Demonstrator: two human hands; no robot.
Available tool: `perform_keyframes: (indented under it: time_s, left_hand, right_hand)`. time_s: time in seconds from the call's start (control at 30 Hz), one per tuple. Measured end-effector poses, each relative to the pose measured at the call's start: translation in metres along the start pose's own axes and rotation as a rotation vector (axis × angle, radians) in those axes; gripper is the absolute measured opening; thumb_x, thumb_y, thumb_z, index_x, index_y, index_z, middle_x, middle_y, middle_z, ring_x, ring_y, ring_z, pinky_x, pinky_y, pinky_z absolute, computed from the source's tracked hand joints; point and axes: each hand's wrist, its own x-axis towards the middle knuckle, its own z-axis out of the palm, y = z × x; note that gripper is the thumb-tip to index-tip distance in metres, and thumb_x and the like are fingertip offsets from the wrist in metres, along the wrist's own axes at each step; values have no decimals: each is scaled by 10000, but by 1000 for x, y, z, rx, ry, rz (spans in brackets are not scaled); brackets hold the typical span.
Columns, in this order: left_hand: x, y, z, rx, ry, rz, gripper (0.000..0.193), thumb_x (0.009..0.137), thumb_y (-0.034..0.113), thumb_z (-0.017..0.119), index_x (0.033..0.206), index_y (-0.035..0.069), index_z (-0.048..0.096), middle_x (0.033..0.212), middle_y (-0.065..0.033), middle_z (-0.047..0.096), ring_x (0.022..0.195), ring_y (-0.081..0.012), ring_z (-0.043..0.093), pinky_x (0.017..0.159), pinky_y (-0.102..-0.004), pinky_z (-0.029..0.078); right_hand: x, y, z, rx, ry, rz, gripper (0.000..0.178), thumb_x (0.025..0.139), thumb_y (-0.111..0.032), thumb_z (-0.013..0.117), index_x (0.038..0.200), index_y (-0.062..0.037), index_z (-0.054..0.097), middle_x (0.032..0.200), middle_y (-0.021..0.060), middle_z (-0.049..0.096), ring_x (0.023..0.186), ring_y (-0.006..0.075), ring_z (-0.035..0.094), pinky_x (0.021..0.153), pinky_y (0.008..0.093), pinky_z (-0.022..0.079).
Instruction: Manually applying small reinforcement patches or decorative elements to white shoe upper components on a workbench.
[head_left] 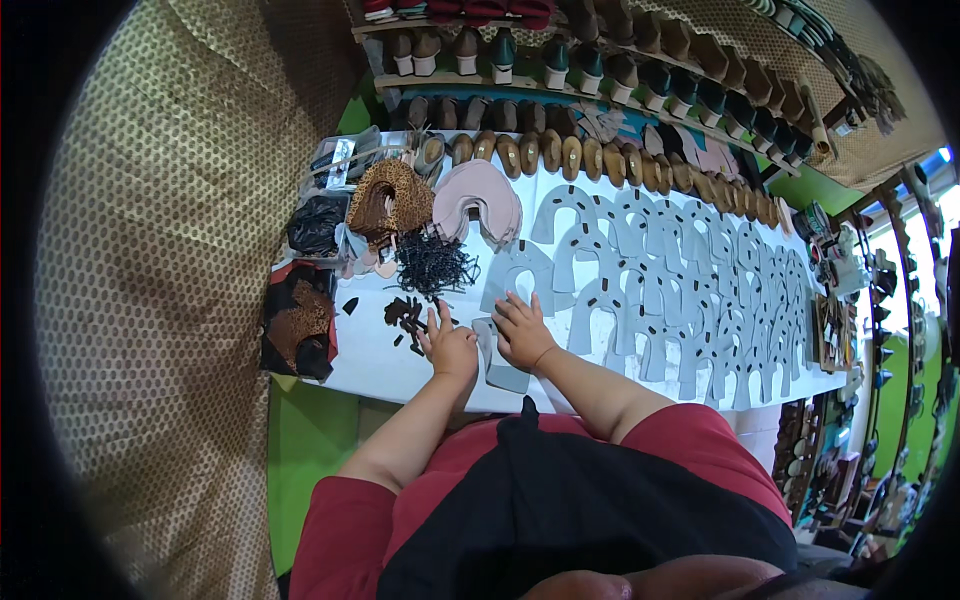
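A person in a red top and black apron leans over a white table (372, 352) w/ both hands down flat. The left hand (450, 347) rests palm-down, fingers spread, beside small dark cut pieces (405, 318) scattered at the near left. The right hand (521, 331) presses, fingers splayed & gripping nothing, on a grey U-shaped cutout (496, 358) at the near edge, just right of the left hand. Rows of flat, matte grey horseshoe-shaped cutouts (690, 290) overlap across the table to the right. Far left: a stack of pale pink curved pieces (478, 198), a leopard-print stack (390, 198), a tangle of thin black strips (432, 265). Wooden shoe forms (560, 155) line the far edge; shoes (560, 60) fill the shelves beyond.
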Motion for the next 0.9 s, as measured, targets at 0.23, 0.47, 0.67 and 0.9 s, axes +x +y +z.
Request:
perform_keyframes:
  time_s: [0.23,0.47,0.67,0.9]
  left_hand:
    - [4,-6,0,103,-25,24,85,805,190,695,809,145,767,1610,-145,285,1488,-388,191,1153,-641,76]
    - [4,0,-2,-38,27,-30,139,798,265,702,772,150,775,1613,-175,264,1488,-413,173,1147,-656,78]
    - [1,4,-7,-71,16,-60,180,796,319,706,784,157,783,1616,-194,243,1490,-422,160,1157,-637,87]
    - [5,-1,1,-63,9,-65,147,797,285,711,794,155,781,1617,-171,258,1481,-427,181,1153,-626,127]
  right_hand:
    - [0,0,-1,-2,30,1,417,799,-219,631,1190,-80,665,1389,114,524,1411,333,362,1129,687,181]
    - [0,2,2,-16,15,5,411,808,-227,634,1200,-109,664,1397,115,519,1418,335,350,1135,682,173]
    - [-2,4,-2,42,-23,-158,407,816,-261,653,1222,-277,673,1464,101,456,1440,350,311,1143,676,163]
    - [2,-2,-12,34,-86,-173,331,850,-298,628,1167,-286,723,1476,97,458,1445,334,309,1150,660,180]
